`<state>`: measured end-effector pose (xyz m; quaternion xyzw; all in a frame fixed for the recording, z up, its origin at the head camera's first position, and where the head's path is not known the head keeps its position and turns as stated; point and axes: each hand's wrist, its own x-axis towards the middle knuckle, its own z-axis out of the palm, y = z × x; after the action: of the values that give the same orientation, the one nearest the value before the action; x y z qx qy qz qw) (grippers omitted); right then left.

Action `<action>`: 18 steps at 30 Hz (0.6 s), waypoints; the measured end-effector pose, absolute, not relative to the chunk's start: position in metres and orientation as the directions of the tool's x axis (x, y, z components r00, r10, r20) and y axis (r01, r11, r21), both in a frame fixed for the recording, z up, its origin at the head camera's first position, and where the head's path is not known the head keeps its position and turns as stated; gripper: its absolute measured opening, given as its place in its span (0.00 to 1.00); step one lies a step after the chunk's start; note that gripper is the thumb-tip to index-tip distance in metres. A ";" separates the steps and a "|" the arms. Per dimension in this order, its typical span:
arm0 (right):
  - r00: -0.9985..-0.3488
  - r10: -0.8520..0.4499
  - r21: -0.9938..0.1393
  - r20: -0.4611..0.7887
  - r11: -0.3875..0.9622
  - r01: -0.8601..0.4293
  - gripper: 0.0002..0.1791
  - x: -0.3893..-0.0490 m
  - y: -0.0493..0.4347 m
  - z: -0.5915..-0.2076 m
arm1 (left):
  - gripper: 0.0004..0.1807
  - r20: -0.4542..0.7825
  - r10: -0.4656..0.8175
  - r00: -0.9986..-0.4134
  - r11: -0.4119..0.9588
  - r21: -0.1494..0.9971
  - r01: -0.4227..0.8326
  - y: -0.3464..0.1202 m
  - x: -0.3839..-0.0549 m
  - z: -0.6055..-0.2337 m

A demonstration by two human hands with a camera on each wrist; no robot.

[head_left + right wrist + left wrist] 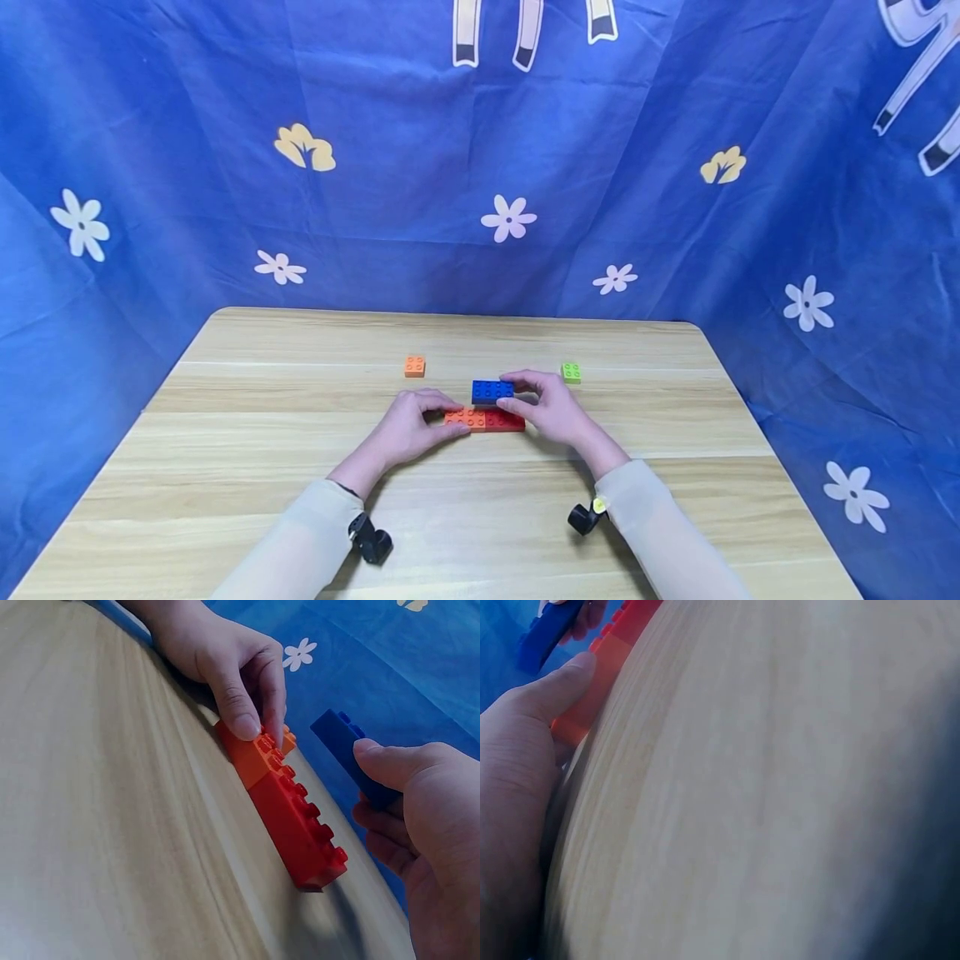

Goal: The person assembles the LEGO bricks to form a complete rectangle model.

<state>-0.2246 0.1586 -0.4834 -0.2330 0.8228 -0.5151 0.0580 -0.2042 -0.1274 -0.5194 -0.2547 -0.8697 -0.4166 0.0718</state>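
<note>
Nearest, two pale sleeves (pixel 292 546) reach in over the wood-grain bench (pixel 465 517), each with a small black device (pixel 372 542) at the wrist. Beyond the cuffs, the left hand (pixel 408 427) pinches the long orange brick (pixel 477 420) at its outer end, thumb on the near side and fingers on the far side. The red brick (pixel 507 422) meets it end to end, touching, studs up, so a straight row of two stands formed; whether anything locks them together underneath cannot be told.

The right hand (pixel 546 408) has its thumb and fingers clamped on the blue brick (pixel 487 392), held above and just behind the row. The right wrist view shows a clear gap between them, so blue is not yet joined to anything.

Farther back on the bench, the small orange brick (pixel 415 367) lies to the left and the small green brick (pixel 572 374) to the right, both loose and well apart. The building looks partway along: two bricks aligned, one in hand, two unused. Behind everything hangs a blue patterned cloth (pixel 390 208).
</note>
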 end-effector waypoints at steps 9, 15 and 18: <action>-0.883 -0.448 -0.874 0.137 0.364 -0.321 0.23 -0.217 0.157 -0.489 | 0.19 0.340 0.382 -0.859 0.520 0.690 0.504 -0.128 -0.203 -0.521; -0.887 -0.442 -0.871 0.138 0.373 -0.321 0.23 -0.214 0.156 -0.491 | 0.20 0.325 0.380 -0.866 0.533 0.689 0.492 -0.127 -0.204 -0.519; -0.885 -0.444 -0.868 0.139 0.376 -0.325 0.23 -0.214 0.156 -0.494 | 0.20 0.309 0.383 -0.870 0.541 0.689 0.483 -0.127 -0.205 -0.519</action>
<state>-0.2141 0.1562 -0.4939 -0.2323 0.8275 -0.5078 0.0586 -0.2046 -0.1273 -0.5190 -0.2472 -0.8757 -0.4104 0.0605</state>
